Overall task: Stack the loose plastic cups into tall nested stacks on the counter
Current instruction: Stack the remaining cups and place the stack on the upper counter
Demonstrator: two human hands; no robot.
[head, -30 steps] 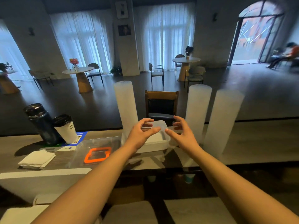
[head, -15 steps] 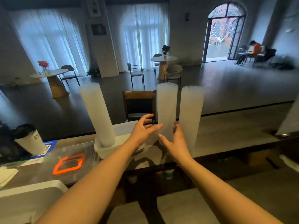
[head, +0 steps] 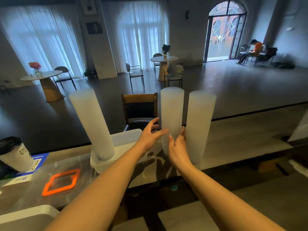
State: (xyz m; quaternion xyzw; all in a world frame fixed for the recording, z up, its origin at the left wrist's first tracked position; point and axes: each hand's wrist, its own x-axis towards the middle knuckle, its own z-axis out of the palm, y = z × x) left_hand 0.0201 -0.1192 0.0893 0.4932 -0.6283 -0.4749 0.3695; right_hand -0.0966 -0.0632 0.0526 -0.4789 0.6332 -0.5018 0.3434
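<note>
Three tall stacks of nested translucent plastic cups stand on the counter [head: 233, 147]. The left stack [head: 90, 124] leans left inside a white plastic tub [head: 126, 139]. The middle stack [head: 171, 114] and the right stack [head: 199, 124] stand side by side. My left hand [head: 150, 136] reaches toward the left side of the middle stack, fingers spread and relaxed. My right hand [head: 177, 145] is at the lower right side of the middle stack, between it and the right stack, fingers straight. Neither hand grips anything.
A clear lid with an orange seal [head: 60, 182] lies at the left. A paper coffee cup with a black lid [head: 15, 154] stands at the far left by a blue card [head: 35, 162]. A wooden chair [head: 140, 109] is behind the counter.
The view has swung to the right. Both hands have moved from in front of the white tub over to the middle cup stack, one on each side of it.
</note>
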